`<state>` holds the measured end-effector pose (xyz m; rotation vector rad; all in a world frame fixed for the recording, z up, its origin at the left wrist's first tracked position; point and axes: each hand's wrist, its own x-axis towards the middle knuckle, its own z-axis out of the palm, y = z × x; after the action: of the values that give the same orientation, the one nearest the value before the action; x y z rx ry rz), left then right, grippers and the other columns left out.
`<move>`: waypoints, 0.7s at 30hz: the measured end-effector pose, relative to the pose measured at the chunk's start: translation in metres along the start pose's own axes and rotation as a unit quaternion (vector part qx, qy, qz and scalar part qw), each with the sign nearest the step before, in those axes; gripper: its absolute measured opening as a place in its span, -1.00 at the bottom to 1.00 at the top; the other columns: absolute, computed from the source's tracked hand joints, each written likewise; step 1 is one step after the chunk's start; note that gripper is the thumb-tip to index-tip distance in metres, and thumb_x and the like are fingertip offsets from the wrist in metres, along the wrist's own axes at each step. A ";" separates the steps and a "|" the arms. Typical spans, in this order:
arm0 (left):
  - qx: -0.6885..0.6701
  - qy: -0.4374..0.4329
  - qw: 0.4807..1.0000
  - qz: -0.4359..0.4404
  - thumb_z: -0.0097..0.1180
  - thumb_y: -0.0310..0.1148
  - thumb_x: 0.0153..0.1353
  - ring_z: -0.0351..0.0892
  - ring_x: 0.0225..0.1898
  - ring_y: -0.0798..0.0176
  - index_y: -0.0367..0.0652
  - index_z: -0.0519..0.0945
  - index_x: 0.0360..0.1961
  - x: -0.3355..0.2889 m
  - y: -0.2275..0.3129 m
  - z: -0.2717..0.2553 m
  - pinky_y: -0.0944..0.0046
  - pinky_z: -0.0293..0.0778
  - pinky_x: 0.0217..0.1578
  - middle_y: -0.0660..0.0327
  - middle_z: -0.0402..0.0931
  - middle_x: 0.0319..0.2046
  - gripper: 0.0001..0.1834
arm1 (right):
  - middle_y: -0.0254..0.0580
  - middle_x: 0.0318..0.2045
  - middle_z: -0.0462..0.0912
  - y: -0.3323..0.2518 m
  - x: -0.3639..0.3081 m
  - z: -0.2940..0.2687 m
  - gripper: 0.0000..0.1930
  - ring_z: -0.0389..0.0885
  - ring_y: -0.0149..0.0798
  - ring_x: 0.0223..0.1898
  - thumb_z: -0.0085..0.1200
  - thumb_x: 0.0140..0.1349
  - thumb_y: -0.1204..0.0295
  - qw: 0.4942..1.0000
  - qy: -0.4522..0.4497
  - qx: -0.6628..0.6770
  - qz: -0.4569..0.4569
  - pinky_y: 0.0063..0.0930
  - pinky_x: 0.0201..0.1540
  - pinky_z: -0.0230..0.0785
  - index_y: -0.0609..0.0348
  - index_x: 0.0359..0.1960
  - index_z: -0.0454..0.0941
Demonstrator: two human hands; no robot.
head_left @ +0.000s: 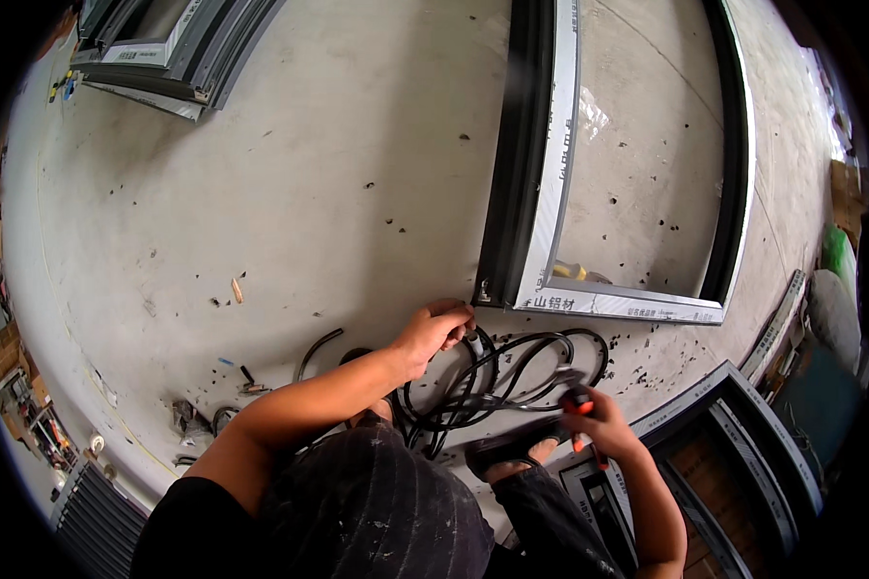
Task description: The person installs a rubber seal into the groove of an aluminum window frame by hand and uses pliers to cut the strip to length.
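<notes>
My left hand (438, 336) is closed, its fingertips pinched at the lower left corner of a large window frame (547, 183). A black rubber strip (523, 362) runs up to those fingers and lies in loose loops on the floor below. The frame is dark grey with white printed protective film on its face. In my right hand (603, 427) is a red-handled pliers-like tool (576, 398), held over the loops near my foot. Its head is smeared by motion, so its exact kind is unclear.
More film-covered frames lie at the lower right (743, 444) and upper left (164, 58). Small black scraps (647, 365) dot the concrete floor (290, 183). A yellow-handled tool (572, 271) lies inside the large frame. A crumpled plastic bag (193, 422) is at lower left.
</notes>
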<state>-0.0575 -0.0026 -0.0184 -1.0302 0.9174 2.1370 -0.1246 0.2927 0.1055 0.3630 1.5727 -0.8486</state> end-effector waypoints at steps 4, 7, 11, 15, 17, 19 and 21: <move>0.041 0.002 0.999 0.001 0.07 -0.29 0.24 0.21 -0.58 0.54 -0.14 0.53 -0.46 -0.007 0.015 -0.008 0.45 0.15 -0.55 0.41 0.37 -0.60 -0.81 | 0.07 -0.48 0.51 -0.056 0.046 0.046 -0.71 0.49 -0.01 -0.42 0.16 -0.01 0.42 0.952 -0.002 -0.257 -0.166 -0.26 -0.28 0.36 0.34 -0.29 0.44; 0.118 0.004 0.992 0.033 0.06 -0.29 0.25 0.24 -0.54 0.54 -0.14 0.56 -0.44 -0.008 0.024 -0.012 0.45 0.20 -0.51 0.42 0.40 -0.57 -0.82 | 0.16 -0.43 0.53 -0.071 0.079 0.057 -0.71 0.50 0.17 -0.34 0.10 -0.04 0.41 0.934 0.012 -0.284 -0.217 -0.18 -0.24 0.36 0.35 -0.30 0.45; 0.226 -0.025 0.971 0.072 0.05 -0.29 0.26 0.27 -0.49 0.53 -0.19 0.57 -0.41 -0.002 0.027 -0.020 0.45 0.24 -0.43 0.42 0.41 -0.55 -0.79 | 0.21 -0.42 0.54 -0.073 0.097 0.060 -0.70 0.50 0.22 -0.32 0.08 -0.05 0.38 0.922 0.019 -0.314 -0.228 -0.13 -0.25 0.36 0.36 -0.31 0.46; 0.257 -0.038 0.956 0.136 0.04 -0.28 0.25 0.35 -0.48 0.46 -0.29 0.59 -0.40 0.002 0.021 -0.025 0.37 0.32 -0.42 0.34 0.47 -0.57 -0.74 | 0.21 -0.39 0.56 -0.087 0.097 0.065 -0.68 0.52 0.21 -0.28 0.08 -0.05 0.36 0.933 0.001 -0.304 -0.191 -0.12 -0.21 0.37 0.33 -0.27 0.49; 0.263 -0.037 0.952 0.152 0.05 -0.28 0.26 0.39 -0.45 0.42 -0.29 0.58 -0.37 0.002 0.019 -0.025 0.35 0.34 -0.38 0.32 0.49 -0.54 -0.75 | 0.21 -0.38 0.57 -0.090 0.099 0.066 -0.67 0.54 0.18 -0.26 0.08 -0.04 0.35 0.935 -0.013 -0.310 -0.173 -0.13 -0.17 0.38 0.30 -0.24 0.51; 0.313 -0.035 0.934 0.169 0.05 -0.30 0.25 0.43 -0.44 0.36 -0.29 0.57 -0.35 0.000 0.025 -0.024 0.31 0.36 -0.36 0.26 0.51 -0.53 -0.76 | 0.20 -0.39 0.57 -0.085 0.103 0.068 -0.67 0.55 0.17 -0.27 0.09 -0.03 0.34 0.936 -0.005 -0.299 -0.182 -0.13 -0.19 0.39 0.30 -0.25 0.52; 0.401 -0.027 0.897 0.185 0.05 -0.32 0.23 0.46 -0.45 0.30 -0.29 0.57 -0.33 -0.003 0.035 -0.024 0.26 0.38 -0.36 0.17 0.53 -0.53 -0.78 | 0.19 -0.40 0.58 -0.084 0.104 0.069 -0.68 0.55 0.17 -0.29 0.10 -0.02 0.33 0.936 0.002 -0.296 -0.189 -0.14 -0.20 0.40 0.30 -0.26 0.53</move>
<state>-0.0718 -0.0429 -0.0156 -0.3840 1.8618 1.7340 -0.1514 0.1628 0.0339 -0.3831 1.8431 -0.6104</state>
